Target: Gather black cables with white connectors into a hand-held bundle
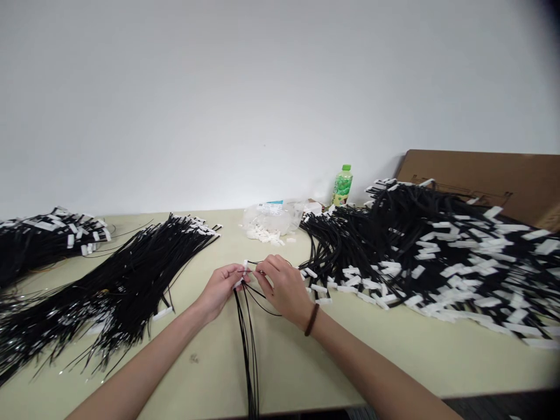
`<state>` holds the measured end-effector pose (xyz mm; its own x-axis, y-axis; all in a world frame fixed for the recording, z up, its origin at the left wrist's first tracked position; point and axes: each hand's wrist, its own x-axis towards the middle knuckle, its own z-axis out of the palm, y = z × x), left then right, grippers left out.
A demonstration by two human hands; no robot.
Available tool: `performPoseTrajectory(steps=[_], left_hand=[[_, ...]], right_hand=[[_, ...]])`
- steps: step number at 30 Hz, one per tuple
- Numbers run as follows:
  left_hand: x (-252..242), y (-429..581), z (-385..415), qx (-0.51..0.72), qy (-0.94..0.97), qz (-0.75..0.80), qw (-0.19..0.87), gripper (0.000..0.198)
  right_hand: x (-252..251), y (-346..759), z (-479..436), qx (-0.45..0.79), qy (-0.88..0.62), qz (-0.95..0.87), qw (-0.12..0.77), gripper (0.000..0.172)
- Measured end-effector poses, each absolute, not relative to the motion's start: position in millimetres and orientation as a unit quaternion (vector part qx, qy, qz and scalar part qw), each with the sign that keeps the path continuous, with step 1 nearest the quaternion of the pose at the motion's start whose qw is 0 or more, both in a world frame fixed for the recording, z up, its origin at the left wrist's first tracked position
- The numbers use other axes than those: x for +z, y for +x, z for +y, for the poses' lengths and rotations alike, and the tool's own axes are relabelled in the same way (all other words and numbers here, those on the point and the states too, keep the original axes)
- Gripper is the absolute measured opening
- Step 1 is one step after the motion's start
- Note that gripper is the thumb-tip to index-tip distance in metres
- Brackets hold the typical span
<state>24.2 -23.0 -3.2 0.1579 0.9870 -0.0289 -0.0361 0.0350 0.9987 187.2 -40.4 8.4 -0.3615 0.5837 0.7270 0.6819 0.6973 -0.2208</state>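
Observation:
My left hand (224, 288) is closed around a small white connector (245, 266), pinched between thumb and fingers. Several black wires (247, 344) run from it down over the table's front edge. Close beside it, my right hand (280, 286) has thumb and index finger pressed together on a thin wire end at the connector. A loop of black wire curves below the right palm. Whether the wire tip sits inside the connector is too small to tell.
Black cables with white connectors (476, 256) heap up on the right, before a cardboard sheet (481, 181). Bundled black wires (126, 274) lie at left, another bundle (35, 242) beyond. A plastic bag (271, 219) with white connectors (265, 234) and a green-capped bottle (342, 186) stand near the wall.

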Motion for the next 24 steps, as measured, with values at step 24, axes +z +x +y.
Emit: performPoseTrajectory(steps=[24], left_hand=[[-1.1, 25.4, -24.5, 0.450, 0.537, 0.453, 0.551, 0.028]], right_hand=[[5.9, 185.4, -43.4, -0.076, -0.381, -0.830, 0.400, 0.018]])
